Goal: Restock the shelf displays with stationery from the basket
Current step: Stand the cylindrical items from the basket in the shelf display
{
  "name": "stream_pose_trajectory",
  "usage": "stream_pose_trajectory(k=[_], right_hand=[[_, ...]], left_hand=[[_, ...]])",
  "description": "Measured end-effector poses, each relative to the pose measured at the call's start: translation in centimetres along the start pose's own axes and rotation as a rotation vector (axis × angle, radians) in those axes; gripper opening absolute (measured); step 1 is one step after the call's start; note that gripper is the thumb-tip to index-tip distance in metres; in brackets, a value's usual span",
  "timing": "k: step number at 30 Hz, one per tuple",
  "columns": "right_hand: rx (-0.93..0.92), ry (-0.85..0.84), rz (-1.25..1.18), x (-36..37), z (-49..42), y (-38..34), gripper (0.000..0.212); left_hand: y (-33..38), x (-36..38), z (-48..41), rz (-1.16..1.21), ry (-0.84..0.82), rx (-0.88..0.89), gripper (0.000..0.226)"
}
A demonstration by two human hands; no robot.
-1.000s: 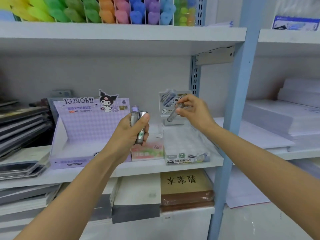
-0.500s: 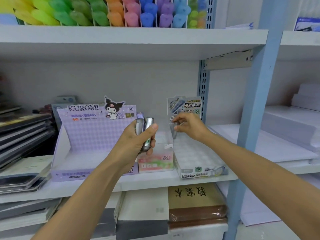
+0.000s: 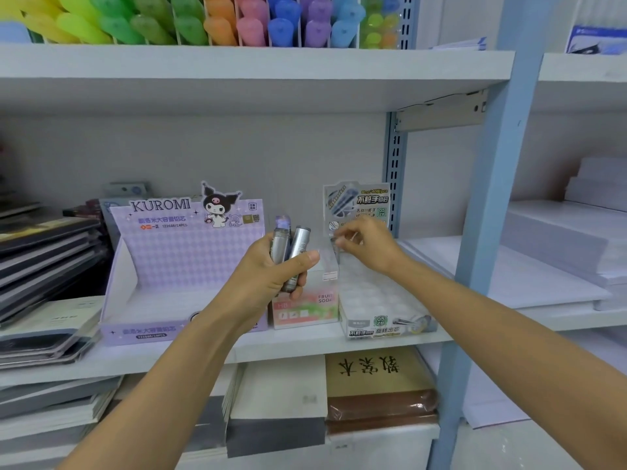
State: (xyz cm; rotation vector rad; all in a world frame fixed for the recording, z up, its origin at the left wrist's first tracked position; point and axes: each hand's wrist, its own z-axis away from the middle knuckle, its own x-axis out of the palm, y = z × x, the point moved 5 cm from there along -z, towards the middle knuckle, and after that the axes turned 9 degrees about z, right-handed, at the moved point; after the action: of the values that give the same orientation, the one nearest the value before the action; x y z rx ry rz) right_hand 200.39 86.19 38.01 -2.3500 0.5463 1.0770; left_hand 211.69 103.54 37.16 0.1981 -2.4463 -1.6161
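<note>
Between the two display boxes on the middle shelf (image 3: 237,351), the left hand (image 3: 268,276) is closed around a bunch of slim lead tubes (image 3: 298,256); I count three, two silvery and one behind with a lilac cap, all smooth cylinders standing nearly upright. To the right, the right hand (image 3: 369,245) pinches something small at the far left corner of the clear tray (image 3: 383,300), but what it grips is too blurred to tell. A second ago that hand held a grey tube slanted in the air; now it has dropped to the tray's back row. The tray is moulded plastic with rounded wells. Left of it sits a small pink carton (image 3: 305,310), then the purple Kuromi box (image 3: 183,266), glossy card, its floor bare. Stacked notebooks (image 3: 44,252) lie far left.
</note>
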Motion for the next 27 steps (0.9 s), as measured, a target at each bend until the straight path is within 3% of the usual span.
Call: stream_pose_trajectory(k=[3, 6, 8, 10, 14, 19, 22, 27], right_hand=[[0.002, 0.073, -0.372, -2.7, 1.1, -1.3, 0.018], [-0.073, -0.099, -0.805, -4.5, 2.5, -3.6, 0.018], [-0.143, -0.24, -0.813, -4.7, 3.7, -5.3, 0.018], [-0.179, -0.252, -0.743, -4.5, 4.5, -6.1, 0.016], [-0.126, -0.167, -0.915, -5.1, 4.9, -5.7, 0.011], [-0.042, 0.041, -1.175, -7.1, 5.6, -4.4, 0.013], [-0.061, 0.059, -1.092, -7.2, 7.0, -4.8, 0.019], [-0.094, 0.068, -0.917, -5.9, 9.3, -6.4, 0.027]], left_hand=[[0.0, 0.2, 0.3, -0.024, 0.02, 0.004, 0.042], [0.1, 0.6, 0.3, -0.041, 0.056, 0.004, 0.033], [0.4, 1.2, 0.5, -0.052, 0.056, 0.016, 0.034], [0.7, 1.9, 0.8, -0.071, 0.037, 0.047, 0.033], [1.5, 2.7, 1.5, -0.039, 0.04, 0.081, 0.031], [1.6, 1.3, 2.1, 0.169, 0.186, -0.013, 0.032], [1.9, 1.6, 2.4, 0.182, 0.197, -0.003, 0.046], [2.3, 2.3, 2.6, 0.18, 0.273, 0.047, 0.018]])
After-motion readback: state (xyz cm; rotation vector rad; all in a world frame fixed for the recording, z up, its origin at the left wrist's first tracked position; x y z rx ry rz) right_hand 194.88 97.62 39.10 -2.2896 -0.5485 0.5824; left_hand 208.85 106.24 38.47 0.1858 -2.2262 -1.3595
